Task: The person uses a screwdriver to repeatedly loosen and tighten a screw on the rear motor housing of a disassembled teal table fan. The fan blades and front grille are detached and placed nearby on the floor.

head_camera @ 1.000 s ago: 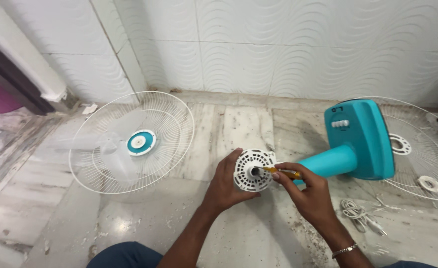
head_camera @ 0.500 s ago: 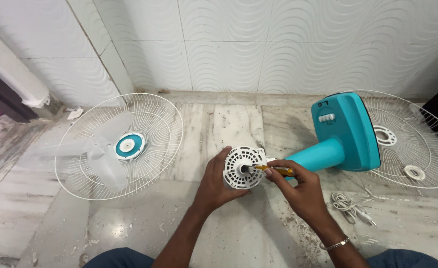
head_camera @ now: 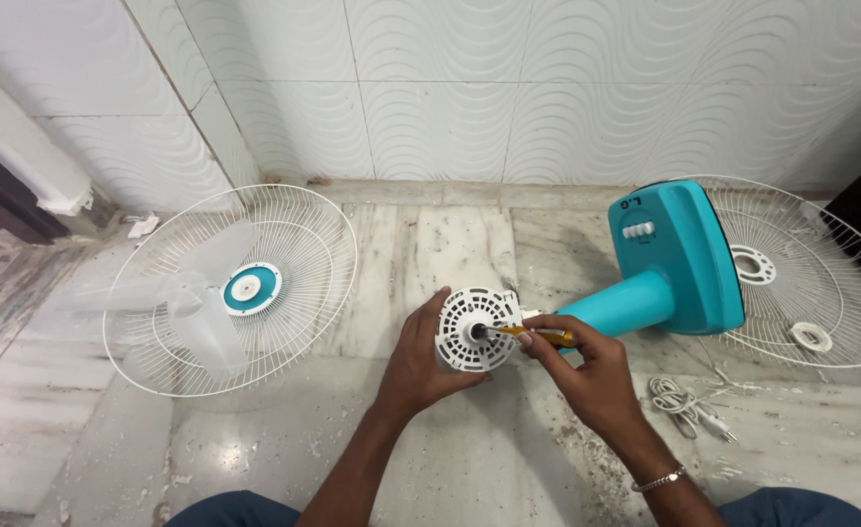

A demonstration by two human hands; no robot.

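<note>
Head view: left hand [head_camera: 419, 363] grips the white vented motor housing [head_camera: 476, 329] at floor centre. Right hand [head_camera: 586, 369] is clamped on a yellow-handled screwdriver [head_camera: 533, 334], tip at the housing hub. Teal fan base [head_camera: 674, 259] lies right; front grille [head_camera: 230, 288] lies left.

One head-worn camera looks steeply down (close in) at the marble floor [head_camera: 450, 254].
</note>
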